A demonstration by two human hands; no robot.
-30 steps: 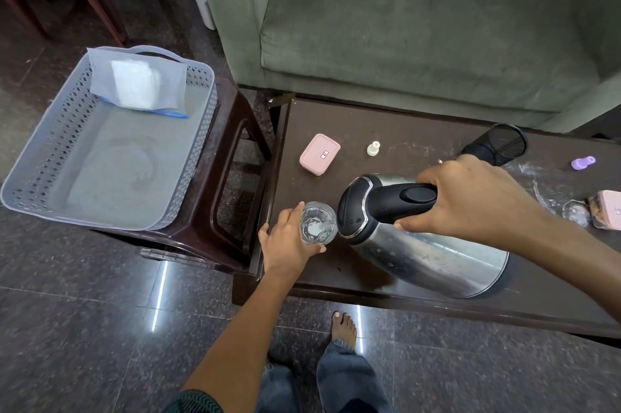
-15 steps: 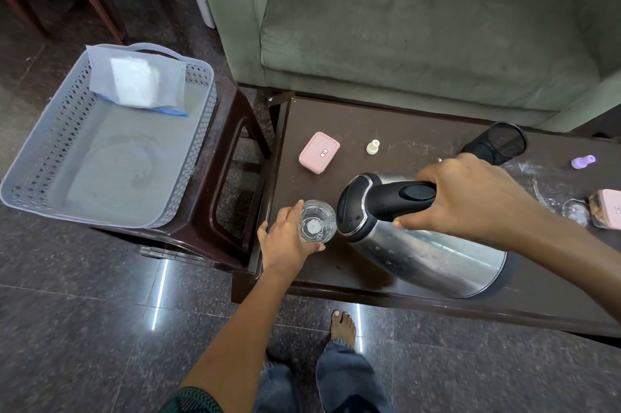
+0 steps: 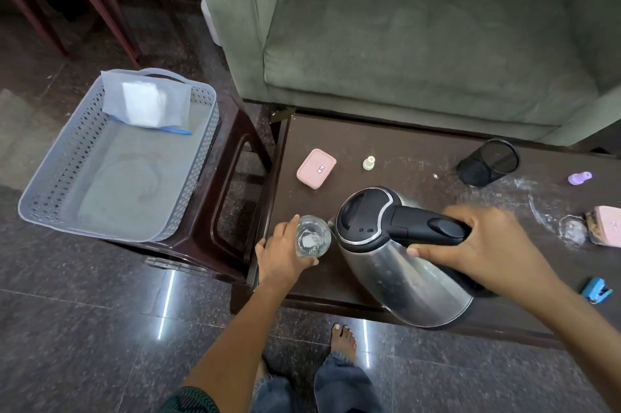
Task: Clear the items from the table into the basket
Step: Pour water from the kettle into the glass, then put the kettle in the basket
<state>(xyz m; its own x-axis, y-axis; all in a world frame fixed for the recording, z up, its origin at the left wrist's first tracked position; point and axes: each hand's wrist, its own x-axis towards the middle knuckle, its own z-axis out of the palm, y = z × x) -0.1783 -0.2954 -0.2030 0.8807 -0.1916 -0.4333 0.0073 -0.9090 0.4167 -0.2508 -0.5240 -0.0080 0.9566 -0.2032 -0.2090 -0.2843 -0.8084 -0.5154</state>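
Dark table (image 3: 420,150), hands (image 3: 280,253) on glass (image 3: 312,239), kettle (image 3: 403,275)

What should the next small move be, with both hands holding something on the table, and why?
Probably lift the glass with the left hand and carry it left to the basket. That hand grips it, it stands at the table edge nearest the basket, and the basket floor is mostly bare. The right hand holds the kettle by its handle and could follow.

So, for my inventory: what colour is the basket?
The basket is grey with perforated walls; head view.
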